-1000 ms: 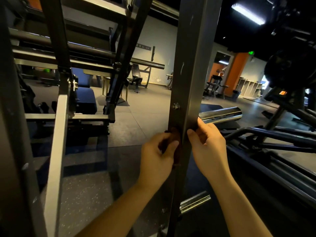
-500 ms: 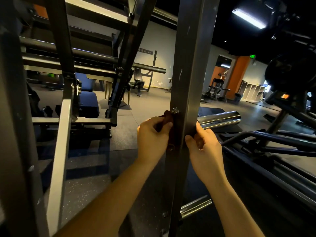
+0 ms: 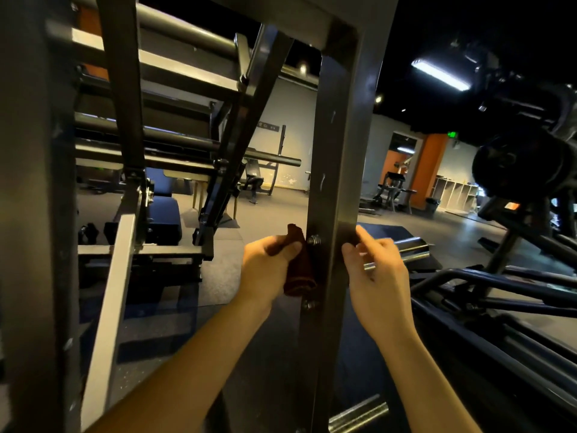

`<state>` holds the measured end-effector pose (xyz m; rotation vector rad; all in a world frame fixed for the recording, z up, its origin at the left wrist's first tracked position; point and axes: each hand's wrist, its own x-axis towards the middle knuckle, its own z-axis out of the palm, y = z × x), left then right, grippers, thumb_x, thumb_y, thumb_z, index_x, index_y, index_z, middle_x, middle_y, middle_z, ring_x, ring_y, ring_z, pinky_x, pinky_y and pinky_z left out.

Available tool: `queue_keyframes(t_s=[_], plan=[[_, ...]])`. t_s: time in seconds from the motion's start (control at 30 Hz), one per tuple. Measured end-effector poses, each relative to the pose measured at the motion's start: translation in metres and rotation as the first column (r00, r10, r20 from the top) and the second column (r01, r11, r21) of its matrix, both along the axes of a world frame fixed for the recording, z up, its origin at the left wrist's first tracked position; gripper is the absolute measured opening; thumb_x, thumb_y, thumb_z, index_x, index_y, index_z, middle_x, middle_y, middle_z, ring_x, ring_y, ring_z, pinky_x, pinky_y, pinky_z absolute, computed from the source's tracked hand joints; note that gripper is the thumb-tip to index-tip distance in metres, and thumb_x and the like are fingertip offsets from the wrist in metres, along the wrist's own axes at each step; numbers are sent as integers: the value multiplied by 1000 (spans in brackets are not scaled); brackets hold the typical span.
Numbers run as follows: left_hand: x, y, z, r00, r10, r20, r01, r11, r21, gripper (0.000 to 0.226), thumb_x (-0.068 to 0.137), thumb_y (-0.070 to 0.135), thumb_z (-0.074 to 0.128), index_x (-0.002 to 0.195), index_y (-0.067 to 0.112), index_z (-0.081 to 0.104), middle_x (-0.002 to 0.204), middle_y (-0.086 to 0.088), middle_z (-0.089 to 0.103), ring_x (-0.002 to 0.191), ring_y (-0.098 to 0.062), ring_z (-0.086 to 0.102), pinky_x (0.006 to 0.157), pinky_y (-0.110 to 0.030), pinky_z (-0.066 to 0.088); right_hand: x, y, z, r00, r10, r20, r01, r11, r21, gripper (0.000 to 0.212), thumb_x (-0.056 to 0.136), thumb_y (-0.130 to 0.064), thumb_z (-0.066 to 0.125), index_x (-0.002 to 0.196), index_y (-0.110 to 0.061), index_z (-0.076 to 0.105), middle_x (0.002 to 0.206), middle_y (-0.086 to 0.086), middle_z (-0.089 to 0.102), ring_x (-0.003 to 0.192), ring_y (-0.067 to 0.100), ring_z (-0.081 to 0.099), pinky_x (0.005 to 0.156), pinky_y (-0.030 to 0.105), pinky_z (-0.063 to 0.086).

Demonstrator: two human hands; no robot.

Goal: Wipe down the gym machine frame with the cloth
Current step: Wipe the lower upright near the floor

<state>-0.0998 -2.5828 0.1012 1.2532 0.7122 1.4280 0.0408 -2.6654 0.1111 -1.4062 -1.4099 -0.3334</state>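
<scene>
Closest to us, the left hand (image 3: 268, 270) has its fingers and thumb clamped on the dark red cloth (image 3: 298, 270). The cloth is bunched lengthwise against the left face of the upright post (image 3: 340, 182), between the upper bolt (image 3: 313, 240) and the lower bolt (image 3: 309, 304). On the other side, the right hand (image 3: 374, 273) sits at the post's right edge, thumb against the steel and fingers curled. I can't tell whether they're pinching a far end of the cloth or just steadying the post.

To do this well, I'd say spread that wad flatter so more fabric meets the metal. Then run long strokes along the post and work round the bolt heads, where grime would likely collect. Watch that the folds don't snag on the nuts.

Now the blind spots. The back of the post is hidden, and so is any cloth wrapped behind it. The foot of the post drops out of frame near a chrome peg (image 3: 359, 415). Just behind the right hand a chrome sleeve (image 3: 409, 248) peeks out, half covered. Further off the light is dim, with a blue seat pad (image 3: 165, 210) left and a black weight plate (image 3: 515, 164) right, both murky. The far wall's little sign is unreadable.
</scene>
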Motion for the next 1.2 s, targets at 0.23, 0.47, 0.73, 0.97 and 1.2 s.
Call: queue_keyframes(t_s=[0.23,0.47,0.73,0.97,1.2], plan=[[-6,11,55,948,278,-158,-168,853,495,39,98,16,67,134,29,59,108,26,56,94,10,55,81,-10,51,-9,14,35,996,87,-22,-84,990,112,17,105,-23,49,113,-28,64,103,-17,52,94,3,61,75,15,48],[3,-13,18,934,343,-94,-166,653,739,35,98,13,67,130,25,64,112,13,61,105,5,63,84,-8,51,-14,12,30,971,207,-120,-191,973,128,16,104,-18,51,114,-17,64,96,-12,58,88,-3,65,70,12,52],[6,14,82,882,471,8,-341,628,699,27,95,15,69,122,19,70,106,18,62,96,17,56,89,-2,43,-14,14,29,987,149,-56,-142,982,121,19,102,-21,50,113,-34,59,101,-15,57,95,-6,61,76,5,46],[4,-9,20,941,336,-41,-182,605,775,31,91,2,70,117,19,70,115,11,66,109,3,64,92,-12,52,-15,13,29,977,186,-101,-176,979,106,23,103,-18,51,105,-41,55,102,-15,56,96,-8,60,75,10,49],[7,13,72,916,401,22,-299,645,704,26,94,10,70,119,17,70,106,18,65,102,20,57,90,-4,46,-12,14,26,983,172,-68,-163,980,117,25,102,-15,53,115,-36,58,102,-16,56,96,-7,60,78,5,46]])
